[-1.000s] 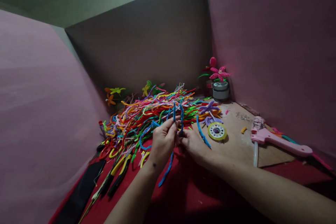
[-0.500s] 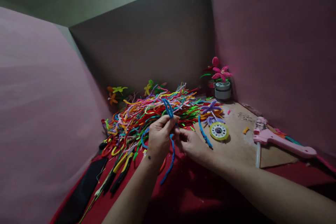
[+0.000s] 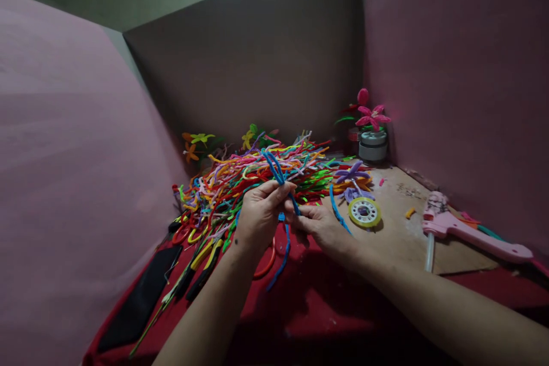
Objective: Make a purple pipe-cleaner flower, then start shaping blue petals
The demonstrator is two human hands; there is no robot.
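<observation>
Above the red-covered worktop (image 3: pixel 321 303), just this side of the big messy heap of colored stems (image 3: pixel 240 174), both hands are closed on a blue fuzzy stem (image 3: pixel 274 168). Left hand (image 3: pixel 256 211) has it pinched btwn thumb & fingers, w/ the upper part sticking up; right hand (image 3: pixel 328 231) has a narrow grip on the part coming down on its side. For a neat bend imo, anchor w/ the left pinch right at the crossing & let the right fingers do the turning, small moves, even tension, b/c yanking would prob kink the wire core or skew the upper part. Looks-wise it's bright blue, matte & fuzzy, two thin strands side by side up top, slightly curved, almost a skinny loop. A darker-looking blue length (image 3: pixel 284 260) hangs below the hands; can't tell if it's the same piece tbh. Smallest details, i.e. the exact crossing, are hidden behind the fingertips.
</observation>
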